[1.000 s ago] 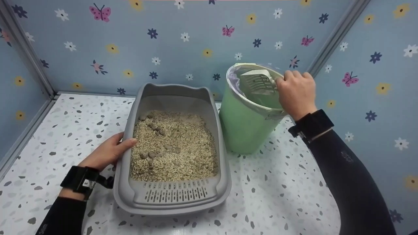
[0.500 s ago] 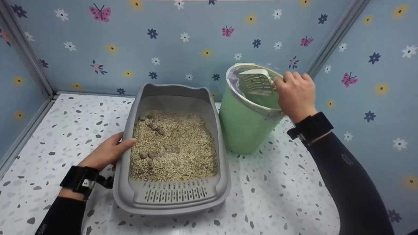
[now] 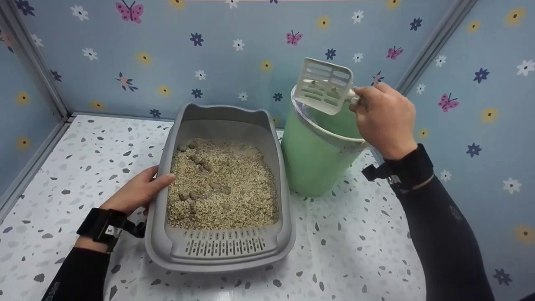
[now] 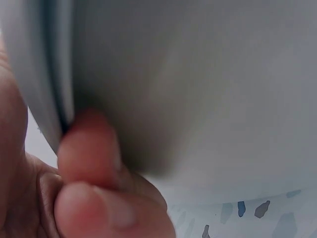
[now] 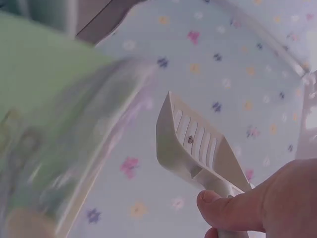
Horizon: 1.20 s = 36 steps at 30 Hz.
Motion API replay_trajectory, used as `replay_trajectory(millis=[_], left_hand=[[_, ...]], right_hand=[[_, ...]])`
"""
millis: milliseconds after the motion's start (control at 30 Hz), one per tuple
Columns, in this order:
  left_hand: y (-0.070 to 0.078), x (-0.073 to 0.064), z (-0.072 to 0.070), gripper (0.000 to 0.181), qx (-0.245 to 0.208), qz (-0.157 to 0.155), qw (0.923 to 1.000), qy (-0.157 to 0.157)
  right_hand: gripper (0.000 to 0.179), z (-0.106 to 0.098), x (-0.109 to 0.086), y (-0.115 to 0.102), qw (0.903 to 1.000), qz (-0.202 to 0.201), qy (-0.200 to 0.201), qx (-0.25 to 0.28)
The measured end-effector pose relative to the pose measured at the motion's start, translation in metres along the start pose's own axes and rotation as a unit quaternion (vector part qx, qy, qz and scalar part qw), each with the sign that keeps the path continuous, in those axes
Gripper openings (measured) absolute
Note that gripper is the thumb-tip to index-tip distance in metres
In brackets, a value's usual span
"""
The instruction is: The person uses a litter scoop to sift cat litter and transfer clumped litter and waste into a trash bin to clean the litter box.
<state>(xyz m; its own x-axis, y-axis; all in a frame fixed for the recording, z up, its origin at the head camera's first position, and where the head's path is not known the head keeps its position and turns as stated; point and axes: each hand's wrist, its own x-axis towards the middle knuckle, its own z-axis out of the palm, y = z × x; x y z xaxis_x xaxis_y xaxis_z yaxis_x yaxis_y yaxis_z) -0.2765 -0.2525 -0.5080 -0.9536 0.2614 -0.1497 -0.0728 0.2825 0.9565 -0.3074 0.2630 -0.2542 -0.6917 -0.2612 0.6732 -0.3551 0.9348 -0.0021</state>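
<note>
My left hand grips the left rim of a grey litter box, thumb over the top. In the left wrist view its fingertips curl under the rim against the outer wall. Sandy litter with darker clumps, mostly on its left side, fills the box. My right hand holds a pale slotted litter scoop by its handle over the green bin. A few small bits cling to the scoop's slots; its side wall shows clearly in the right wrist view.
The bin stands against the box's right side, with a thin bag lining its mouth. Both rest on a white speckled surface. Blue flowered panels enclose the back and sides.
My right hand has lifted the scoop from inside the bin's mouth to above its rim and tilted it so the slotted face shows. The left hand keeps its grip on the box.
</note>
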Motion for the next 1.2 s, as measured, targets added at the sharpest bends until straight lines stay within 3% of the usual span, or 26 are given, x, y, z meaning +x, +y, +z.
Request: replay_trajectory(millis=[133,300,433,633,900,1200], left_hand=[[0.001,0.001,-0.002,0.084,0.004,0.001,1.0000,0.002],[0.001,0.000,-0.004,0.087,0.006,0.000,1.0000,0.007],[0.002,-0.001,-0.004,0.085,0.005,0.003,1.0000,0.007],[0.002,-0.004,-0.005,0.087,0.006,0.006,0.9999,0.009],[-0.002,-0.002,0.000,0.085,-0.003,0.006,0.9999,0.008],[-0.002,-0.003,0.001,0.085,-0.002,0.010,0.9999,0.011]], right_hand=[[0.024,0.010,-0.002,-0.033,0.9985,-0.049,0.005,0.022],[0.015,0.043,-0.006,-0.076,0.9918,-0.118,-0.032,0.038],[0.010,0.076,-0.006,-0.107,0.9832,-0.166,-0.077,-0.005],[0.020,0.130,-0.001,-0.148,0.9514,-0.250,-0.116,-0.138],[0.042,0.203,0.001,-0.177,0.9092,-0.350,-0.063,-0.216],[0.044,0.243,0.003,-0.206,0.8787,-0.380,-0.098,-0.272]])
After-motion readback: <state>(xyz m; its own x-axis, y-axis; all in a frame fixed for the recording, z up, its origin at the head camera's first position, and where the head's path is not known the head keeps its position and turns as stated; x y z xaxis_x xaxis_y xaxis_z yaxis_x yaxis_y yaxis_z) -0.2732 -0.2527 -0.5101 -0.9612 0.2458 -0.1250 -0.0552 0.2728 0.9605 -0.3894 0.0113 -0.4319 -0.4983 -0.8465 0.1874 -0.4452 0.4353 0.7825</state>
